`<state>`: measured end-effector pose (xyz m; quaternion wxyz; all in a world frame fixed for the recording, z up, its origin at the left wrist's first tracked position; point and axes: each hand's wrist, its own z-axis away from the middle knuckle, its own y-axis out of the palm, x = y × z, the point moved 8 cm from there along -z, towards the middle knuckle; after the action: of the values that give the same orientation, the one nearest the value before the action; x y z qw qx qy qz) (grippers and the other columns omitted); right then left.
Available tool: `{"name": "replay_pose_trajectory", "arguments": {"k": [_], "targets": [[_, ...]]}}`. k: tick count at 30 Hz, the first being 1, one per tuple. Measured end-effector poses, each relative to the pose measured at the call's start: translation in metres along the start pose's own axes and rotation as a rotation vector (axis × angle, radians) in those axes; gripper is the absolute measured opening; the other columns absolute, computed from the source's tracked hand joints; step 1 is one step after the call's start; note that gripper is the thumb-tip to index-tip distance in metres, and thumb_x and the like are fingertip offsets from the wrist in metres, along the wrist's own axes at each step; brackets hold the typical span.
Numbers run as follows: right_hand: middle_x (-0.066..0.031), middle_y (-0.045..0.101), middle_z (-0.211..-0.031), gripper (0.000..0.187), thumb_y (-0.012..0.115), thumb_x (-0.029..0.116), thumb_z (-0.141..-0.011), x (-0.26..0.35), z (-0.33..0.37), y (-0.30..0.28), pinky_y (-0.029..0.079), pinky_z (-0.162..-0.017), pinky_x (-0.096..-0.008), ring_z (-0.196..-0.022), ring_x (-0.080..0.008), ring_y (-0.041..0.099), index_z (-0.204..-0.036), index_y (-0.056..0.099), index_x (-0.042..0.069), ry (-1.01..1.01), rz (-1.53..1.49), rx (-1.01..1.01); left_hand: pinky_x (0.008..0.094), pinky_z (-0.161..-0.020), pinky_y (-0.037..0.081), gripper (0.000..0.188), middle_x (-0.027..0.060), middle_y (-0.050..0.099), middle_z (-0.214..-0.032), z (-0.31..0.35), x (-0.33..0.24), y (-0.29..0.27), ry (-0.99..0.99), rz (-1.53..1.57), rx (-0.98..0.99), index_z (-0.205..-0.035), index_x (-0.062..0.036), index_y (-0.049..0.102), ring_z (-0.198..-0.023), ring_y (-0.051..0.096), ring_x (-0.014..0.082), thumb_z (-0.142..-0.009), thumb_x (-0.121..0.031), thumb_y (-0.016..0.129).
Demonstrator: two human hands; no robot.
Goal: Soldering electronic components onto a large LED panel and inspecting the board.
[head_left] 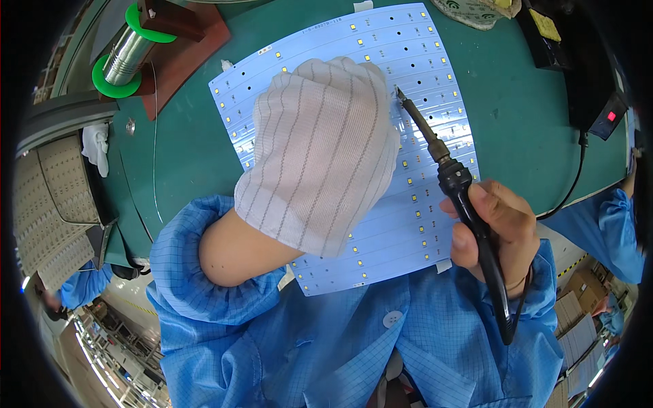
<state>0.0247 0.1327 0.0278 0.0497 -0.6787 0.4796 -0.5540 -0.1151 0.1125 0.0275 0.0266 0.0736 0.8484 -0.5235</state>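
Iron point(462, 197) is gripped pen-style in the right hand point(493, 228), tip at the panel point(422, 224) lying mid-counter point(517, 115). The gloved left hand point(320, 153) is pressed on the panel, steadying it; finger spread cannot be told.

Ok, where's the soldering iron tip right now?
In the head view, the soldering iron tip sits right of centre on the LED panel, beside the gloved left hand.

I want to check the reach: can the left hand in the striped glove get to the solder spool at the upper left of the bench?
Probably yes. The left hand rests on the LED panel, and only open green bench lies between it and the solder spool.
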Motion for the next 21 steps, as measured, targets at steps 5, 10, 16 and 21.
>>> {"name": "replay_pose_trajectory", "arguments": {"k": [5,10,16,21], "targets": [[-0.0165,0.057,-0.067,0.040,0.072,0.013,-0.075,-0.008,0.007,-0.016,0.046,-0.044,-0.0299,-0.052,-0.0222,0.057,-0.102,0.049,-0.006,-0.002,-0.127,-0.183,0.0398,-0.064,0.041,0.008,0.0150,0.051,-0.075,-0.003,0.005,0.007,-0.136,0.002,0.240,-0.076,-0.0011,0.051,-0.069,0.050,0.0317,-0.072,-0.007,0.056],[-0.0156,0.061,-0.087,0.031,0.062,0.015,-0.084,-0.020,-0.013,-0.043,0.048,-0.067,-0.0300,-0.077,-0.0217,0.061,-0.109,0.052,0.000,0.036,0.211,-0.326,0.0394,-0.065,0.040,0.009,0.0148,0.052,-0.078,-0.002,0.005,0.012,-0.132,0.030,0.305,-0.079,-0.0018,0.052,-0.072,0.050,0.0312,-0.072,-0.007,0.056],[-0.0081,0.061,-0.100,0.021,0.055,0.005,-0.087,-0.045,-0.044,-0.042,0.043,-0.080,-0.0269,-0.094,-0.0152,0.055,-0.108,0.059,0.005,0.025,0.662,-0.144,0.0384,-0.065,0.041,0.012,0.0138,0.053,-0.078,0.003,0.005,0.009,-0.107,0.011,0.292,-0.082,-0.0010,0.054,-0.069,0.051,0.0298,-0.073,-0.008,0.056],[-0.0098,0.060,-0.100,0.021,0.061,0.013,-0.084,-0.035,-0.025,-0.051,0.043,-0.078,-0.0290,-0.089,-0.0194,0.055,-0.103,0.061,0.004,0.119,0.452,-0.232,0.0327,-0.061,0.045,0.012,0.0127,0.058,-0.086,0.002,0.022,0.001,-0.459,0.321,0.431,-0.087,-0.0011,0.054,-0.069,0.058,0.0275,-0.077,-0.008,0.057]]}}
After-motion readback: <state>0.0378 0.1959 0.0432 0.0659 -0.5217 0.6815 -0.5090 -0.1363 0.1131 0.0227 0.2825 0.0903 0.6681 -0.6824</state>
